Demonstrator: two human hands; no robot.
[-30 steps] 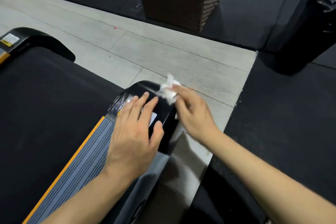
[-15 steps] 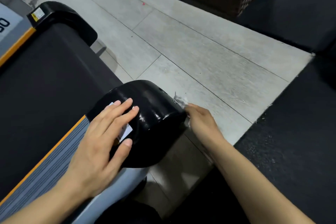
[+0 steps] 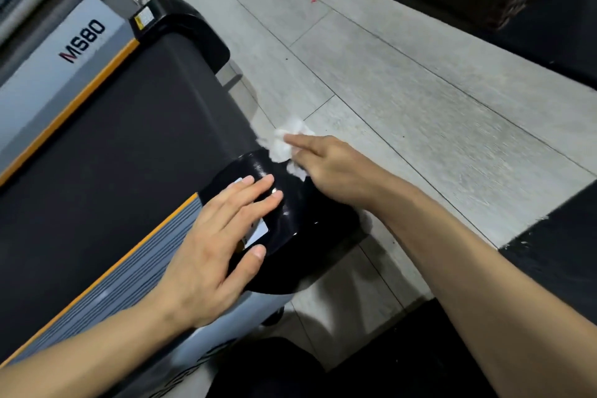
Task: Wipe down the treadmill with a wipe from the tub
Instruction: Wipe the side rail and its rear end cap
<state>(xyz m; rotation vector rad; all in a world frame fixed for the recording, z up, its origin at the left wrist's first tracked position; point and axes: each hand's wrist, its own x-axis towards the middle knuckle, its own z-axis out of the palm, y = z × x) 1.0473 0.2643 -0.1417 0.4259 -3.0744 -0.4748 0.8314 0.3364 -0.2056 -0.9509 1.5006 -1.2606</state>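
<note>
Wipe (image 3: 286, 142) on the treadmill's (image 3: 129, 145) rear corner cap (image 3: 290, 213).
Your right hand (image 3: 336, 168) grips the crumpled white wipe, pressing it on the glossy black cap's far edge; your left hand (image 3: 213, 245) lies flat, fingers spread, on the cap's label beside the belt.

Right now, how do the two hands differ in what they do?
The left hand lies flat with straight fingers on the black end cap, holding nothing; the right hand holds a crumpled white wipe at the cap's far edge. Both are bare and touch the same cap.
</note>
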